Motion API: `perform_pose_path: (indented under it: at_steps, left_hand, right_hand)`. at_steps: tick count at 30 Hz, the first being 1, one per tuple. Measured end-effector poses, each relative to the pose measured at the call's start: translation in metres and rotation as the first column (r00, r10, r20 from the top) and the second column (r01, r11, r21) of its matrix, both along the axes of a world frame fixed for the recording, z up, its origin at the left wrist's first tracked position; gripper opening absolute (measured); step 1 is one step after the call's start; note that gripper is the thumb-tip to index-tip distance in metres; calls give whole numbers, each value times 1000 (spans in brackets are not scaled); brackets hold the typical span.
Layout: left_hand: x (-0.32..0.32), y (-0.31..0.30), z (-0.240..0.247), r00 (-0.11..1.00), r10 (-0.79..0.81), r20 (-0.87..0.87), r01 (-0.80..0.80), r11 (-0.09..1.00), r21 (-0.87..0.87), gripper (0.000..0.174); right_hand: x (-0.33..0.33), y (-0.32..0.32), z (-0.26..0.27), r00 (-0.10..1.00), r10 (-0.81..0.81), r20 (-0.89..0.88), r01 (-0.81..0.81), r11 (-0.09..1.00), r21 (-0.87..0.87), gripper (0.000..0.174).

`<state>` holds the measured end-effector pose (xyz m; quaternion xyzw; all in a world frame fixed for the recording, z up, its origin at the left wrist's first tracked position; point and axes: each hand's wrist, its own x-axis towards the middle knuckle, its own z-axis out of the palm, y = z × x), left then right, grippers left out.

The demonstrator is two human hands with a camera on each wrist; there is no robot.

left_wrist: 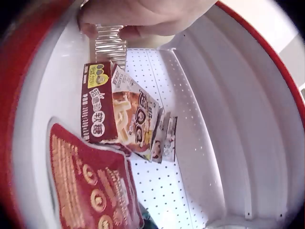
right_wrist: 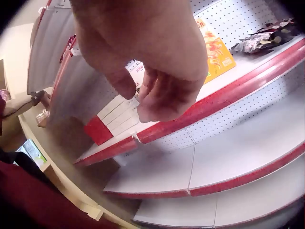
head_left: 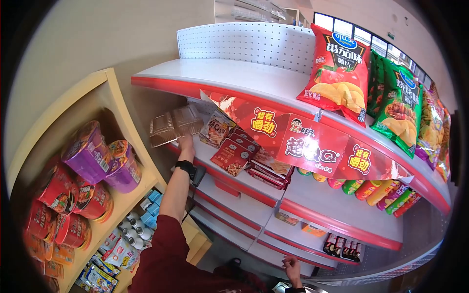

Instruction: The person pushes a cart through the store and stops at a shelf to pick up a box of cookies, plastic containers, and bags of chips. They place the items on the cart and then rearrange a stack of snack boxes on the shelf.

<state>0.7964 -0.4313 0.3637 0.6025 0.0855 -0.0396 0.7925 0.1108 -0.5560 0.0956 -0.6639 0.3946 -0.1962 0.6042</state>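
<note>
In the head view my left hand [head_left: 185,145] reaches to the left end of the shelf under the top one and grips a clear plastic clamshell container [head_left: 168,128], its lid raised. The left wrist view shows that hand [left_wrist: 152,16] with its thumb and fingers at the container's ridged edge [left_wrist: 110,45]. Just right of it stands an opened candy box [head_left: 218,128] with packets in it, beside a red snack pack [head_left: 229,155]. Low in front of the shelves, my right hand [head_left: 292,269] hangs with loosely curled fingers and holds nothing; the right wrist view shows this hand [right_wrist: 147,62] closer.
Above, the top shelf [head_left: 234,73] carries a red chip bag [head_left: 339,73] and a green chip bag [head_left: 400,102]. A red promotional banner [head_left: 312,146] hangs along its front edge. On the left, a wooden rack [head_left: 110,90] holds several instant noodle tubs [head_left: 73,229].
</note>
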Motion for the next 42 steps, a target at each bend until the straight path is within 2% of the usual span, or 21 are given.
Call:
perform_pose_path:
  at_steps: [1,3,6,7,9,11,12,16,18,20,23,25,26,29,32,35,36,38,39,40,42]
  left_hand:
    - [1,-8,-11,954,237,186,-270,945,182,43]
    - [-40,-16,-2,797,276,537,-481,828,288,53]
    - [-158,-21,47,616,97,782,-225,973,57,49]
    - [-186,-20,52,448,32,893,-238,967,85,44]
    - [-213,-7,65,-211,-70,975,-431,902,-29,43]
    - [-235,1,104,-597,-28,801,-235,962,-142,43]
    - [-247,-2,123,-658,75,749,-108,975,-193,43]
    - [-274,-5,221,-460,230,858,-66,955,-291,43]
    - [-280,-23,269,-383,127,915,-144,970,-195,39]
    - [-287,-46,300,-259,-130,957,-81,990,113,33]
    - [-296,-70,319,-184,-281,942,-62,960,274,30]
    - [-297,-82,323,67,-614,787,59,789,611,50]
    - [-300,-83,328,70,-610,790,58,793,607,50]
    - [-301,-89,340,140,-798,586,134,602,787,95]
    - [-299,-100,345,159,-857,489,246,514,821,78]
    - [-296,-106,338,103,-840,533,271,539,797,84]
    - [-296,-105,338,100,-840,533,267,539,799,84]
    - [-296,-104,338,42,-880,474,428,444,787,75]
    - [-295,-105,337,38,-880,474,422,444,791,75]
    - [-293,-106,333,43,-869,492,415,464,783,73]
    - [-297,-102,333,46,-856,515,409,486,772,70]
  right_hand:
    - [-1,-1,-2,1000,-18,-9,18,1000,-18,22]
    - [3,-3,19,999,-44,-25,43,998,-36,21]
    - [11,-3,96,994,-94,-53,81,975,-208,19]
    - [13,-2,129,994,-86,-73,55,936,-347,19]
    - [11,-1,194,998,-60,11,57,860,-507,20]
    - [8,-2,260,992,38,116,65,639,-767,21]
    - [2,-7,291,987,74,145,90,496,-864,22]
    - [-8,-32,387,959,80,273,230,348,-909,17]
    - [1,-41,433,914,102,393,353,278,-893,16]
    - [8,-44,476,901,148,408,382,175,-908,16]
    - [27,-40,526,919,125,373,361,109,-926,15]
    - [44,-48,548,920,141,366,361,61,-931,18]
    - [51,-48,556,938,88,335,329,81,-941,22]
    - [77,-58,573,944,97,314,308,69,-949,25]
    - [103,-58,586,965,111,238,230,83,-970,31]
    - [134,-71,592,979,21,203,204,-106,-973,53]
    - [140,-72,596,978,21,207,208,-105,-972,53]
    - [151,-73,608,985,-114,128,138,90,-986,62]
    - [152,-70,620,985,-170,3,52,283,-958,71]
    - [155,-74,624,985,-171,9,58,283,-958,71]
    - [160,-89,626,986,-131,-102,-32,452,-891,74]
